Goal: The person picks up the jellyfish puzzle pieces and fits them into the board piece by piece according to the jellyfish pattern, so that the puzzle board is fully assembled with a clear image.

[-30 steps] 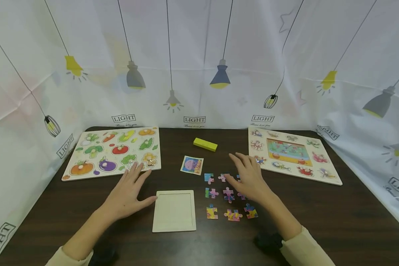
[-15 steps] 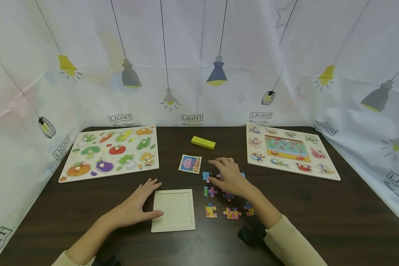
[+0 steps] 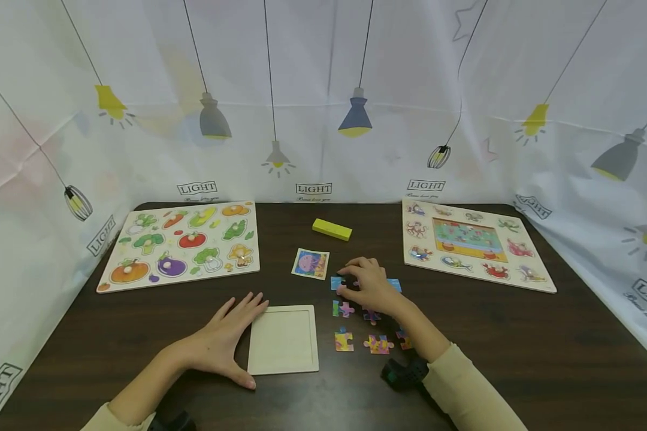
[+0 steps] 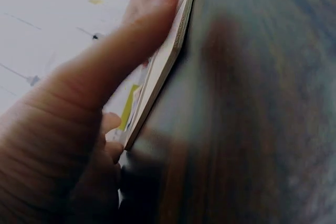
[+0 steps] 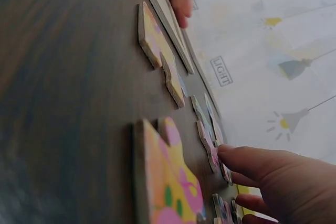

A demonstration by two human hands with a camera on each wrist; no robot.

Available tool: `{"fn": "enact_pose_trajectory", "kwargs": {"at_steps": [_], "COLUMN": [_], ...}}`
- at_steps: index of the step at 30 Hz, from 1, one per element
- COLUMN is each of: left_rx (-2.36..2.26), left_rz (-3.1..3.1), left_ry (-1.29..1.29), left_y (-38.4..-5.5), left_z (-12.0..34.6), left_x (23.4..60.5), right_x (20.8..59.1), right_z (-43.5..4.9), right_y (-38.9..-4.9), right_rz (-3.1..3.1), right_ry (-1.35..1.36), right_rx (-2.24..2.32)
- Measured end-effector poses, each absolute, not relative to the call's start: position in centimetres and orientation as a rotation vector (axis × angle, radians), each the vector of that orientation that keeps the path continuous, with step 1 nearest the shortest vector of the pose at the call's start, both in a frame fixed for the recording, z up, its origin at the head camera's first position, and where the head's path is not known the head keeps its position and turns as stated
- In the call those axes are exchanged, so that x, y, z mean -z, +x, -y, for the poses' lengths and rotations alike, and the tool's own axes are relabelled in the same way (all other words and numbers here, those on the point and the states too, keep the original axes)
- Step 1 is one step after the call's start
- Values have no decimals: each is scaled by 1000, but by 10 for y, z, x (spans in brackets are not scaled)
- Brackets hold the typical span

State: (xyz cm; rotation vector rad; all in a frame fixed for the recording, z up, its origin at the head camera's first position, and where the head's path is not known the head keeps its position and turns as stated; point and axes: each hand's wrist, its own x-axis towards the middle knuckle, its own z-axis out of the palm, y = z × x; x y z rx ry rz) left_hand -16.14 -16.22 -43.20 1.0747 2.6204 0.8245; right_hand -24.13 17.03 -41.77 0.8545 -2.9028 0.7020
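My left hand (image 3: 223, 341) lies spread at the left edge of a pale wooden puzzle tray (image 3: 283, 341), thumb by its lower left corner and fingertips by the upper one. In the left wrist view the thumb is in front of the tray (image 4: 157, 74). My right hand (image 3: 374, 290) pinches the upper left jigsaw piece (image 3: 335, 282), thumb on its near side and forefinger on its far side. Other jigsaw pieces (image 3: 343, 341) lie in rows beneath and beside that hand, some partly hidden by it. The right wrist view has a yellow and pink jigsaw piece (image 5: 170, 177) up close.
A small printed picture card (image 3: 310, 264) lies behind the pieces, with a yellow block (image 3: 331, 229) farther back. A vegetable peg board (image 3: 186, 245) is at the back left, a sea-animal board (image 3: 471, 245) at the back right. A printed curtain (image 3: 323, 120) closes off the far side.
My right hand has moved left and down from above the pieces to the upper left one. The left hand has come lower and right, its thumb now at the tray's lower corner.
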Motion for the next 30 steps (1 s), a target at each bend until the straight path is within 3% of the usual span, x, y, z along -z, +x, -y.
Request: {"fn": "enact_pose_trajectory", "kwargs": {"at_steps": [30], "left_rx": [-634], "left_rz": [-2765], "left_ry": [935], "left_y": [-157], "left_z": [162], "left_x": [432], "right_x": [425], "right_z": [-170], "right_y": [-241], "right_rz": [2794], "right_ry": [817], "right_rx": [-792]}}
